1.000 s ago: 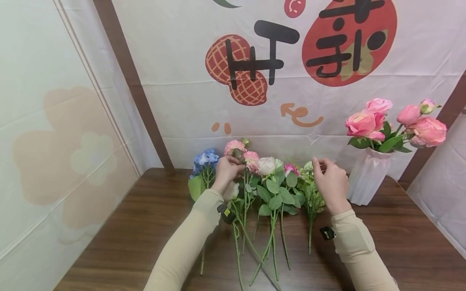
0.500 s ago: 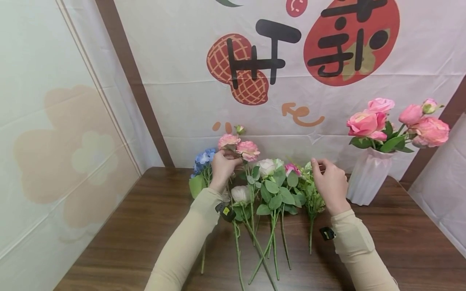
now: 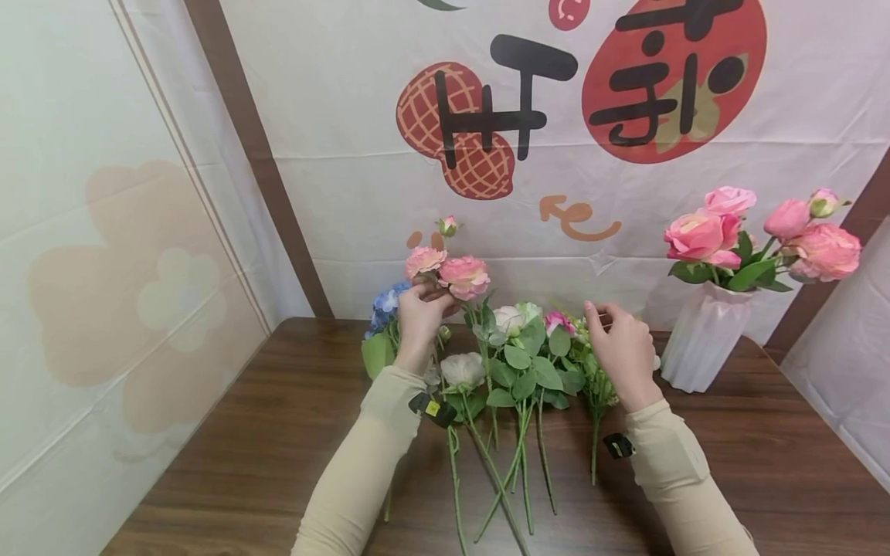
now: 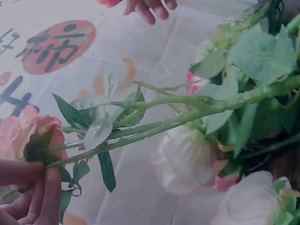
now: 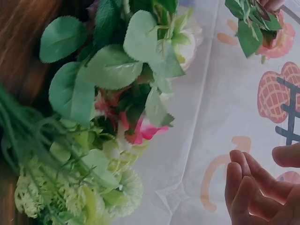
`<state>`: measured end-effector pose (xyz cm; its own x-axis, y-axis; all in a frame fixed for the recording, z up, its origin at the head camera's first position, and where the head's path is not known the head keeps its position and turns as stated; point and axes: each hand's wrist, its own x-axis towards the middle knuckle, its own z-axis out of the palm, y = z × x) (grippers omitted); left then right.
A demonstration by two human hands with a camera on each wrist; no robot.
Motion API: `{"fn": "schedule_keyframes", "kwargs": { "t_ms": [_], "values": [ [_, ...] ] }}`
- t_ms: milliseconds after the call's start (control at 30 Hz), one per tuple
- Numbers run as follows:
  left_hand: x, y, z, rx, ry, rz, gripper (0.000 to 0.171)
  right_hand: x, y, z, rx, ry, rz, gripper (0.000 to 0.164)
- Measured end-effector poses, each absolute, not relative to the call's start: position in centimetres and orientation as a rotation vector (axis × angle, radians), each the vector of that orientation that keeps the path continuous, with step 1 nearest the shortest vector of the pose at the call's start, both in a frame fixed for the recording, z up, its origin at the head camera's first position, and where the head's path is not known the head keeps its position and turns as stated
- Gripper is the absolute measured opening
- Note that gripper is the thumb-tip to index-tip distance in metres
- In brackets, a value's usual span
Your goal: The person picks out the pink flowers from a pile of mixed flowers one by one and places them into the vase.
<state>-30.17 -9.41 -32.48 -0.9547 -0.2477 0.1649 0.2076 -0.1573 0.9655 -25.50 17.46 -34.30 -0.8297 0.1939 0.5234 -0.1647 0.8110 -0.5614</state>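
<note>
My left hand (image 3: 420,323) pinches the stem of a pink peony spray (image 3: 464,276) just under its blooms. The spray has two open pink heads and a bud (image 3: 448,226), lifted above the other flowers. In the left wrist view, thumb and fingers (image 4: 44,192) hold one thin branch, and the green stem (image 4: 164,123) slants down toward the table. My right hand (image 3: 621,354) hovers over the pale-green flowers (image 3: 599,378) with fingers loosely bent and nothing between them. A white rose (image 3: 462,372) lies just below the raised spray.
A white fluted vase (image 3: 705,340) with pink flowers (image 3: 702,233) stands at the back right. Blue hydrangea (image 3: 386,307) lies left of my left hand. White and magenta blooms (image 3: 558,323) lie between the hands, their stems crossing on the brown table (image 3: 264,440). A printed cloth hangs behind.
My left hand has raised the pink peony spray up and slightly left, uncovering the white rose below. The right hand has shifted only slightly left.
</note>
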Motion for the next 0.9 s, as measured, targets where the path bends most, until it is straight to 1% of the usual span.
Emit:
{"fn": "schedule_keyframes", "kwargs": {
  "t_ms": [100,267,500,667,900],
  "values": [
    [-30.0,-9.3,-32.2,0.019,-1.771,-2.213,0.027,-25.5,17.3,-33.9,-0.015,-2.410,0.847,0.053],
    [-29.5,-9.2,-32.0,-0.014,-1.725,-2.239,0.031,-25.5,17.0,-33.2,-0.009,-2.376,0.902,0.049],
    [-28.8,-9.3,-31.5,-0.035,-1.671,-2.245,0.032,-25.5,16.0,-32.5,0.026,-2.346,0.973,0.047],
    [-28.3,-9.3,-30.7,-0.054,-1.668,-2.234,0.033,-25.6,15.4,-32.1,0.085,-2.322,1.007,0.042],
    [-27.7,-9.5,-29.5,-0.071,-1.657,-2.274,0.039,-25.6,14.6,-31.6,0.168,-2.301,1.074,0.042]
  ]
}}
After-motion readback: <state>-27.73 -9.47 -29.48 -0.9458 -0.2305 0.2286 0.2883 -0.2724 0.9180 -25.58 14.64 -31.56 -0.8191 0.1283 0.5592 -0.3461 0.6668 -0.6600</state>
